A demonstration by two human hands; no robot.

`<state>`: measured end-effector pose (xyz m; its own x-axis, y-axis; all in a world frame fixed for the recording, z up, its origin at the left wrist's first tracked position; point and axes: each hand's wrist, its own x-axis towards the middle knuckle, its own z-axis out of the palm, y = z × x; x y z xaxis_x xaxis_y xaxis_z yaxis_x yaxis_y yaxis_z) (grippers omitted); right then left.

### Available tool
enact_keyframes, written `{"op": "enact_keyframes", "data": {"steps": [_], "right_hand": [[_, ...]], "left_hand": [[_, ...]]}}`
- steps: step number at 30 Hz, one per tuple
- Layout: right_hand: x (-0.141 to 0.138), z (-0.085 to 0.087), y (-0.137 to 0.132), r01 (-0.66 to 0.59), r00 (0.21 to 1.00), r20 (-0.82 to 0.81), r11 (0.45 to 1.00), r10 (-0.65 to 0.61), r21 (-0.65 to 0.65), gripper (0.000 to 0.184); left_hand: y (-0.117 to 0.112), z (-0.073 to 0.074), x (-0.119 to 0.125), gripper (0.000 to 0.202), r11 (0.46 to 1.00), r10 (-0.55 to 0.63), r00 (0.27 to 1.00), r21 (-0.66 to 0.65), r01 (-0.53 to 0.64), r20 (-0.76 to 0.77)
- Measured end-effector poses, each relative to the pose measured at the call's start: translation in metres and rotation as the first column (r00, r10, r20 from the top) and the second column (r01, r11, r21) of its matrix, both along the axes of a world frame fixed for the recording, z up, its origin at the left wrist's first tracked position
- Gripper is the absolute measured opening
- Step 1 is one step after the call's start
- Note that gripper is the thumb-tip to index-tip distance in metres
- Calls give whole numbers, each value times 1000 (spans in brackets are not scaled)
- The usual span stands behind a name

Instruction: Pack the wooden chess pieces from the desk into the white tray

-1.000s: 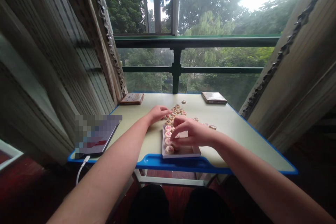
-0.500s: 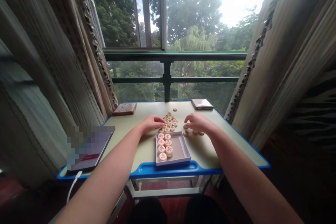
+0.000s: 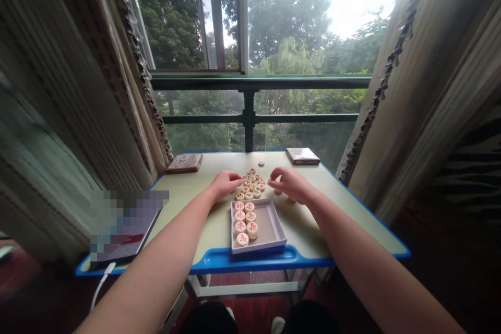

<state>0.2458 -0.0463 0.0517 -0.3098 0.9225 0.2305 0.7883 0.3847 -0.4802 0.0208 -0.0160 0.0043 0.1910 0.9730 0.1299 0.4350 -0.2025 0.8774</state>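
Window (image 3: 301,36) at the far side, with a curtain (image 3: 58,94) to the left and another (image 3: 415,78) to the right. Table (image 3: 352,229): pale top, blue rim. Device (image 3: 131,237), partly blurred, lies at the near left corner; white cable (image 3: 102,283) at its near edge. White box (image 3: 276,225) sits open at the near edge, middle. Left hand (image 3: 227,183): fingers bent, tips at the left side of the cluster; cannot tell whether they grip anything. Right hand (image 3: 287,182): fingers curled, right of the cluster; grip cannot be told. Pieces: 2 columns in the box's left part, 4 tops and 3 tops (image 3: 240,226), red characters. Cluster (image 3: 250,186) just beyond the box. 1 piece (image 3: 261,164) apart, farther back. Others partly hidden below the right hand.
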Motion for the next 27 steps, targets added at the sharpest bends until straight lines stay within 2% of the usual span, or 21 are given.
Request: {"op": "enact_keyframes", "data": {"steps": [2,5,7,10,14,18,22,27], "right_hand": [[-2,0,-2,-54,993,-104,996,47,-69,24],[-3,7,-12,-244,959,-184,956,214,-163,33],[-3,12,-20,-338,938,-154,914,310,-224,32],[-2,18,-31,-411,910,-65,866,411,-285,31],[-6,18,-40,-411,880,116,861,461,-301,34],[-11,14,-43,-433,836,238,861,495,-267,28],[-10,13,-44,-463,807,254,838,533,-287,30],[-7,17,-46,-416,844,253,875,473,-248,20]], "left_hand": [[-4,3,1,33,1000,4,1000,-6,-4,-2],[-8,7,2,31,1000,5,1000,-11,-6,-7],[-9,8,2,30,1000,1,1000,-14,-1,-11],[-8,8,1,29,1000,9,1000,-29,-10,-12],[-4,4,0,29,999,4,1000,-33,-4,-13],[-1,3,-1,31,999,5,1000,-34,-6,-18],[-2,5,-1,34,999,6,1000,-44,-6,-9],[-3,5,-1,34,999,8,1000,-47,-8,-2]]}}
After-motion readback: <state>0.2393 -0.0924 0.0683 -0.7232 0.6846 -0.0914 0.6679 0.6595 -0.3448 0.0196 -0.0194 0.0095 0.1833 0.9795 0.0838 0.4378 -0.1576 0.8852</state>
